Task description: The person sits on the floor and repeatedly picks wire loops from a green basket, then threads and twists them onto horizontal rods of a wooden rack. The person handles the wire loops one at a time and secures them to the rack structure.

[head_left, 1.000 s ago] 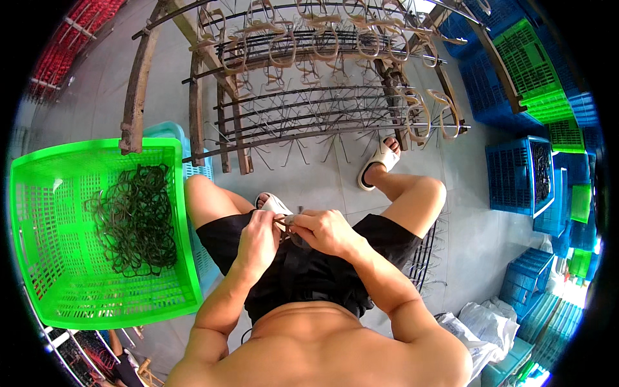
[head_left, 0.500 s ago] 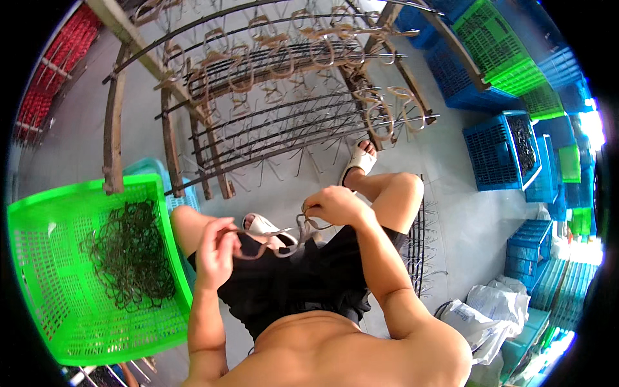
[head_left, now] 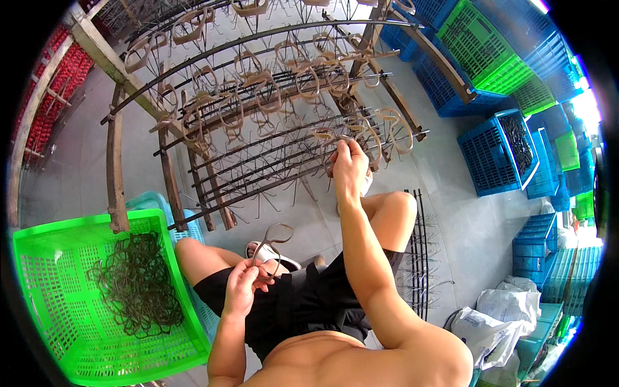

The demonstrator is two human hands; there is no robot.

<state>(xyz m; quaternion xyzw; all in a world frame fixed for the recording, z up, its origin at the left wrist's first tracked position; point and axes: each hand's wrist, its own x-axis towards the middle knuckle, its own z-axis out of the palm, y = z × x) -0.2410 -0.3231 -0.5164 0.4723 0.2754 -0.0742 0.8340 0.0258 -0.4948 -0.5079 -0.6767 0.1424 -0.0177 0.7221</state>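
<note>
My left hand (head_left: 242, 287), low over my lap, pinches a brown eyeglass frame front (head_left: 258, 248) by one side; its two empty rims stick up past my fingers. Stretched forward to the rack, my right hand (head_left: 349, 166) closes its fingers on another eyeglass frame front (head_left: 326, 134), partly hidden by the hand, beside frames that hang there. The rack (head_left: 258, 155) has dark horizontal rods with many thin wire hooks. Several tan frame fronts (head_left: 269, 90) hang along its upper rods; the lower rods on the left show bare hooks.
A green plastic basket (head_left: 58, 226) at my left holds a tangled heap of dark frame fronts (head_left: 142, 284). Blue and green crates (head_left: 490, 151) are stacked along the right. White plastic bags (head_left: 503, 316) lie at lower right. Another hooked rod set (head_left: 419, 277) lies beside my right leg.
My right hand has moved from my lap forward to the rack. The left hand has come down and inward, holding a frame front. The view has shifted slightly.
</note>
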